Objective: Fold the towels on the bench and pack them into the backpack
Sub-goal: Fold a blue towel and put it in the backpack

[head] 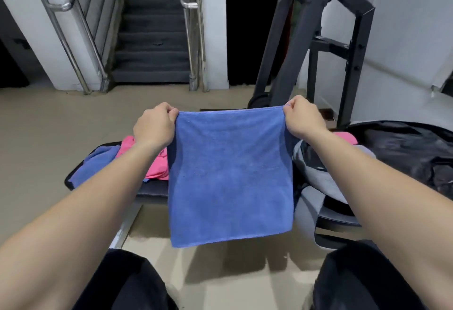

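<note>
A blue towel hangs flat in the air over the black bench. My left hand pinches its top left corner and my right hand pinches its top right corner. Behind it on the bench lie a crumpled pink towel and another blue towel at the left end. A grey and black backpack sits on the bench to the right, partly hidden by my right forearm, with something pink behind it.
A black bag or cover lies at the far right. A dark gym machine frame stands behind the bench. Stairs with steel handrails rise at the back. My knees in dark trousers are at the bottom edge.
</note>
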Motion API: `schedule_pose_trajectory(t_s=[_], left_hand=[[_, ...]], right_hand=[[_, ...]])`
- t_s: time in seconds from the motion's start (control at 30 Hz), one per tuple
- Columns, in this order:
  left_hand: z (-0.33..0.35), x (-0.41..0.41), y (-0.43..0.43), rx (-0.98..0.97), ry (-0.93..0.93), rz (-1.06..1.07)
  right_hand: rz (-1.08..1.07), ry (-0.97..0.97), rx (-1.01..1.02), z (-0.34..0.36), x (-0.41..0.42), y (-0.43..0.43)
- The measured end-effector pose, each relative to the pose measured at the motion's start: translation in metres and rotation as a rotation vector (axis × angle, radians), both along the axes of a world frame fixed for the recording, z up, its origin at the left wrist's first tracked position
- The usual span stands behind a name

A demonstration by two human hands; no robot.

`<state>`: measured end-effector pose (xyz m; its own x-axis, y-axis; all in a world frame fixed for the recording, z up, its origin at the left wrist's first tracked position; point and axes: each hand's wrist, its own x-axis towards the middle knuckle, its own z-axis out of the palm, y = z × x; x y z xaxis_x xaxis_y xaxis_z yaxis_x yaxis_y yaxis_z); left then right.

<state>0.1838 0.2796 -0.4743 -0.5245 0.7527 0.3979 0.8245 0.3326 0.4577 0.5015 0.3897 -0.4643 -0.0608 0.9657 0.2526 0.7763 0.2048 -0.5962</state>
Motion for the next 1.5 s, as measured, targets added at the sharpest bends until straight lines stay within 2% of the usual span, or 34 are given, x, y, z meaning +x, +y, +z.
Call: schedule_pose_trajectory(t_s=[0.1, 0.2, 0.27, 0.57, 0.73, 0.93, 1.07, 1.3, 1.5], left_hand=[[-0.033, -0.005, 0.025, -0.061, -0.02, -0.008], [-0.052, -0.007, 0.054, -0.06, -0.17, -0.08], [-0.061, -0.01, 0.072, -0.031, -0.249, -0.087], [-0.091, -0.038, 0.127, -0.008, -0.319, -0.131], [-0.093, -0.038, 0.126, 0.014, -0.266, -0.142], [-0.102, -0.037, 0.084, -0.043, -0.098, -0.248], [-0.114, -0.034, 0.046, -0.093, -0.017, -0.315], [-0.137, -0.039, -0.005, -0.21, 0.121, -0.525], [-0.144, -0.043, -0.02, -0.243, 0.186, -0.591]], right_hand=[[0.014, 0.089, -0.074, -0.031, -0.011, 0.023], [0.002, 0.217, -0.157, -0.049, -0.023, 0.042], [-0.004, 0.236, -0.183, -0.054, -0.029, 0.054], [0.005, 0.288, -0.256, -0.066, -0.044, 0.102], [0.047, 0.392, -0.281, -0.073, -0.041, 0.109], [0.006, 0.645, -0.361, -0.09, -0.018, 0.083], [0.001, 0.685, -0.391, -0.107, -0.003, 0.052], [0.109, 0.521, -0.426, -0.122, 0.006, 0.018], [0.253, 0.146, -0.327, -0.13, 0.008, 0.009]])
